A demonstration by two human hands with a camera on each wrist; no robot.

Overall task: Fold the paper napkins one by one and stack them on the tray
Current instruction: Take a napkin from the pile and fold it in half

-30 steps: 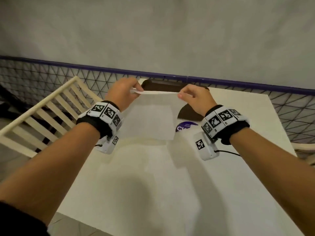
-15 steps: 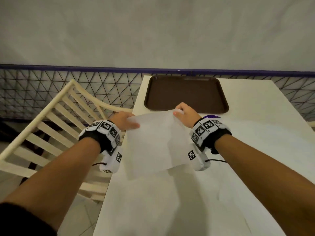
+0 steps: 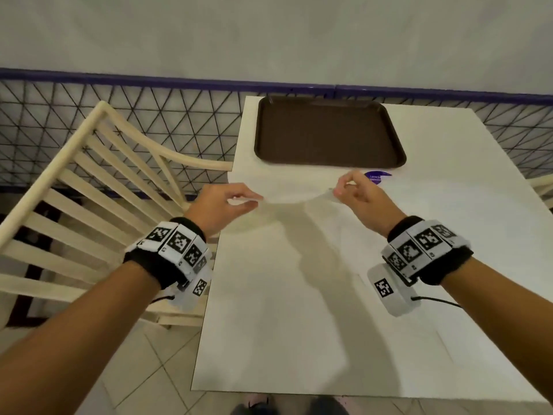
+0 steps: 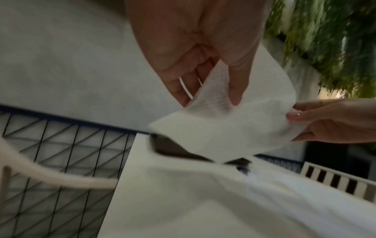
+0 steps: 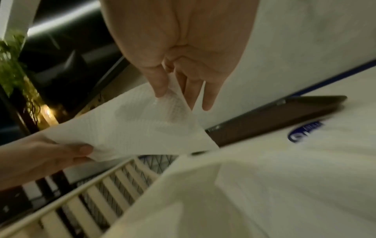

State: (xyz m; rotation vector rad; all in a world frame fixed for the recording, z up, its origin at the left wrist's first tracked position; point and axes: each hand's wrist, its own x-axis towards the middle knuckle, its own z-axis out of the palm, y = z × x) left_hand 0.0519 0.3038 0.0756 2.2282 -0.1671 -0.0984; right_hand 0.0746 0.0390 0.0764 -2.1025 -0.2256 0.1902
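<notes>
A white napkin (image 3: 287, 190) is held spread above the counter (image 3: 329, 295), just in front of the tray (image 3: 329, 130). One corner is pinched between thumb and fingers (image 4: 236, 90) of the left hand (image 3: 218, 208); the opposite corner is pinched in the same way by the right hand (image 3: 365, 199), whose remaining fingers (image 5: 209, 96) are held loosely extended. The sheet sags slightly between the two grips, and its far edge hangs toward the tray's near rim. The brown tray is seen flat at the far end of the counter with nothing on it. A blue sticker (image 3: 375, 177) lies on the counter just in front of the tray's near right corner. A cream slatted chair (image 3: 89, 190) stands left of the tray, beside the counter.
</notes>
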